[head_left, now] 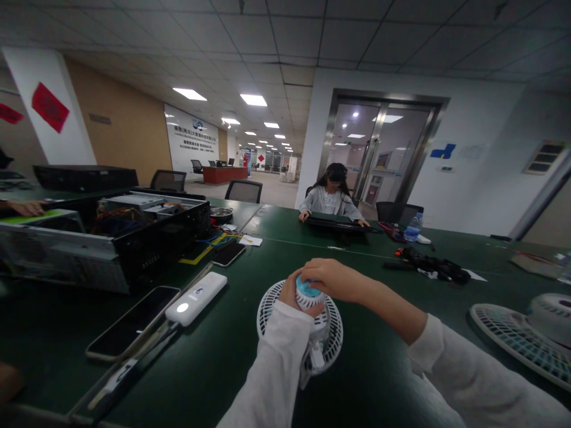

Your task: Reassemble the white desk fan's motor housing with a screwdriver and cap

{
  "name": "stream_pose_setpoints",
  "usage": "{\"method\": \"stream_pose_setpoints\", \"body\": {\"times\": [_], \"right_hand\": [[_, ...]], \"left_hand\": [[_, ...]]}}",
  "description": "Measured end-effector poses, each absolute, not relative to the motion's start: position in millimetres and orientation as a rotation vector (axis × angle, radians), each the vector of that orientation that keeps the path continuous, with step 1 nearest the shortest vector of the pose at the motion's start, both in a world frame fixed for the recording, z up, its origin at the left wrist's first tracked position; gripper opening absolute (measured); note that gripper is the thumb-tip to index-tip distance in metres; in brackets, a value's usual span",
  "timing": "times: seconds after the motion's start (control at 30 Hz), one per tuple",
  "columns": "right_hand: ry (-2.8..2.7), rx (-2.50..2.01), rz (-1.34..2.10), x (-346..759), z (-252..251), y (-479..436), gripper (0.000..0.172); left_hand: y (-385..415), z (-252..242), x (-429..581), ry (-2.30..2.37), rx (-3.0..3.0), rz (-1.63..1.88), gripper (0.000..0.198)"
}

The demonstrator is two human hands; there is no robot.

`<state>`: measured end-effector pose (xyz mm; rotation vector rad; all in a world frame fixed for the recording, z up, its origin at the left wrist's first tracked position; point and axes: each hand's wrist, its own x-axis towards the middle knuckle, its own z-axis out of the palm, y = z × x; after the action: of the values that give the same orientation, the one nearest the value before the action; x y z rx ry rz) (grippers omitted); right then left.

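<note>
A small white electric fan (333, 337) lies grille-down on the green table, its slotted motor housing (307, 302) pointing up. My left hand (291, 291) is wrapped around that housing from the left, with the thumb across its near side. Over the light-blue round cap (307, 289) at the housing's top, my right hand (328, 277) has its fingers bent around the edge. Part of the cap is hidden under these fingers. Both hands touch each other at the top of the fan.
Left of me are a white power bank (196, 298), a phone (134, 321) and an opened computer case (111, 238). Another fan part (526, 339) lies at right. Across the table (375, 368), a person (332, 196) holds a dark flat panel (341, 224). A water bottle (414, 227) stands beyond.
</note>
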<state>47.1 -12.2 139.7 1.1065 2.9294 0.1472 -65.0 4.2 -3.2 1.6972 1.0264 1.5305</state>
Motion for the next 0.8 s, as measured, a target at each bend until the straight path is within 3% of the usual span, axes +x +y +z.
{"method": "stream_pose_setpoints", "body": {"times": [0.67, 0.8], "right_hand": [[2.828, 1.048, 0.398, 51.4, 137.1, -13.2, 0.014], [2.782, 1.041, 0.453, 46.5, 138.9, -16.5, 0.016]], "left_hand": [[6.4, -3.3, -68.9, 0.946, 1.814, 1.540, 0.066], [9.7, -5.0, -70.0, 0.877, 1.845, 1.564, 0.053]]}}
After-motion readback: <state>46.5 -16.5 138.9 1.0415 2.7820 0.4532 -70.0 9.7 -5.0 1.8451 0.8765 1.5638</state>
